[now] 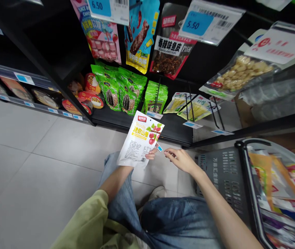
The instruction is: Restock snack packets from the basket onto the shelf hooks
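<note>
In the middle of the head view, my left hand (151,154) is wrapped round a white hawthorn snack pouch (139,141) with red berries printed on it. Most of that hand is hidden behind the pouch; only its fingertips show at the right edge. The pouch is tilted, its printed text facing me. To its right, my right hand (180,159) holds nothing, its fingers loosely bent and apart. Between the pouch and my right fingertips a small blue-and-white tag (159,147) shows; what it is fixed to is hidden.
A grey basket (217,180) full of snack packets stands at the right. Ahead, a black shelf (173,133) carries green sunflower seed bags (128,95) and pale yellow packets (197,108). Hooks with price tags (192,125) stick out. More pouches, including spicy fish skin (169,52), hang above.
</note>
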